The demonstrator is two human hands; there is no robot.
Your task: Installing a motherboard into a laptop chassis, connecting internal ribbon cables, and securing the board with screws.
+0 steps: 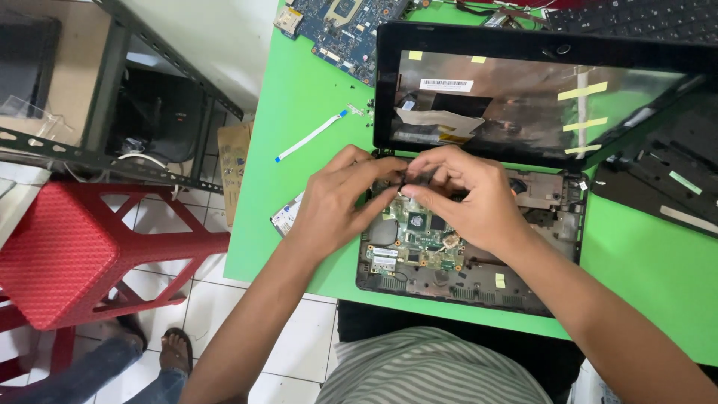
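Head view: nearest the person, the opened laptop base (419,288) lies on the green table (299,112), its green motherboard (419,239) bare. Above it, left hand (336,198) and right hand (467,194) meet, fingers pinched on a small dark part at the hinge edge. This looks like freeing that part; next calls for a careful lift. Beyond stands the stripped screen lid (538,90), then a blue circuit board (344,30).

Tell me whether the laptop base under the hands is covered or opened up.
Opened up: the laptop base has no keyboard cover, and its green circuit board lies bare beneath the left hand and right hand.
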